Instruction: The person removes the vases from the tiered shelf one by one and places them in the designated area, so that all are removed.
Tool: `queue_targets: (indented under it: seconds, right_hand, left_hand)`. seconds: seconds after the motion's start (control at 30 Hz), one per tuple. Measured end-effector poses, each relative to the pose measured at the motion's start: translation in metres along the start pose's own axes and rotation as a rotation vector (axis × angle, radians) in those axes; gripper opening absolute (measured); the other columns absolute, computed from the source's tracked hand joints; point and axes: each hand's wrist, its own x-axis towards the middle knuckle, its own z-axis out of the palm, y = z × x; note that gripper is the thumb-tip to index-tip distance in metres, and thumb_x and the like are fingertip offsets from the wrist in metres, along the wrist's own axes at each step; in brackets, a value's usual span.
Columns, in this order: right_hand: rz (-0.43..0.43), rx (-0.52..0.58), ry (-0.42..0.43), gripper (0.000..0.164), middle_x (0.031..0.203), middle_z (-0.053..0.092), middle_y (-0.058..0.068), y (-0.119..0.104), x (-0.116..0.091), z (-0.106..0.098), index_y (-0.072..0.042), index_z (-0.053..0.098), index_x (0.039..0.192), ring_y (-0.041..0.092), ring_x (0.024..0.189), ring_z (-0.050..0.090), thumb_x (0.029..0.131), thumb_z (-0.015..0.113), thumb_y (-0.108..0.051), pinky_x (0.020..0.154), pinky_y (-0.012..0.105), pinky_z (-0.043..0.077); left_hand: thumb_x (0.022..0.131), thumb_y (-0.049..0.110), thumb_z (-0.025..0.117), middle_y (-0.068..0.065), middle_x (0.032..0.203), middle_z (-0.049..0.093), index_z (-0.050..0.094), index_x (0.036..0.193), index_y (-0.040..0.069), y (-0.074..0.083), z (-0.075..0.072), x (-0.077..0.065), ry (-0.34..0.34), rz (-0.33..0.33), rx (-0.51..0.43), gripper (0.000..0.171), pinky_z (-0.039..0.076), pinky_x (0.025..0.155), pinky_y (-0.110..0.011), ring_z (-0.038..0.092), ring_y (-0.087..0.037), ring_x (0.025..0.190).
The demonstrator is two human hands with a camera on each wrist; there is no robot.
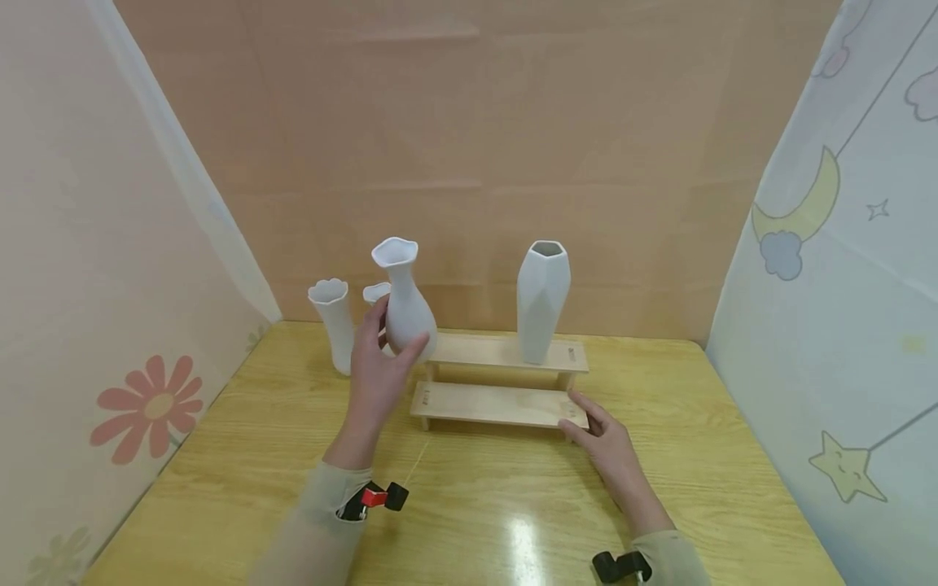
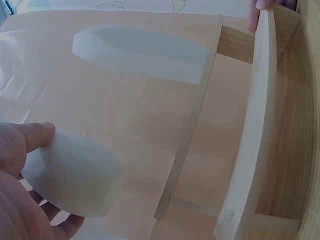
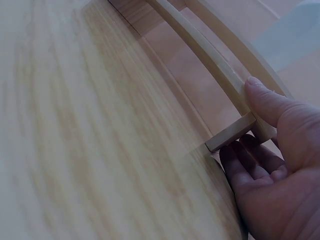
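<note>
My left hand [image 1: 377, 366] grips a white vase [image 1: 410, 313] with a narrow neck and flared wavy rim, thumb on one side and fingers on the other. In the left wrist view, a gap shows between this vase's base [image 2: 107, 175] and the upper step [image 2: 187, 130]. A two-step wooden stand [image 1: 491, 404] is on the table. At the right end of its lower step, my right hand [image 1: 611, 448] holds the board between thumb and fingers, as the right wrist view also shows. A faceted white vase [image 1: 543, 301] stands upright on the upper step's right part.
A fluted white vase [image 1: 333, 325] stands at the table's back left. Another white vase [image 1: 376, 291] is mostly hidden behind my left hand and the held vase. The wooden table [image 1: 476, 505] meets a brown backdrop [image 1: 476, 163], with patterned cloth on both sides.
</note>
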Motion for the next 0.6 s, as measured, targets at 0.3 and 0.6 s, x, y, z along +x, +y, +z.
queue_targets:
  seconds: [0.3, 0.6]
  right_hand:
    - [0.004, -0.008, 0.001, 0.077, 0.181, 0.025, 0.001, -0.001, 0.000, 0.002, -0.025, 0.046, 0.169, 0.024, 0.168, 0.012, 0.103, 0.079, -0.046, 0.130, 0.045, 0.027]
    - [0.004, -0.009, 0.000, 0.077, 0.182, 0.024, 0.003, 0.000, 0.001, 0.003, -0.025, 0.047, 0.169, 0.024, 0.168, 0.012, 0.102, 0.080, -0.046, 0.130, 0.046, 0.028]
  left_hand:
    - [0.097, 0.016, 0.088, -0.016, 0.157, 0.050, 0.047, 0.165, 0.007, -0.006, -0.022, -0.008, -0.015, -0.046, 0.020, 0.080, 0.044, 0.118, -0.061, 0.051, -0.036, 0.141]
    - [0.097, 0.013, 0.088, -0.018, 0.158, 0.049, 0.044, 0.165, 0.005, -0.016, -0.042, -0.016, -0.003, -0.080, 0.040, 0.081, 0.043, 0.119, -0.061, 0.050, -0.038, 0.142]
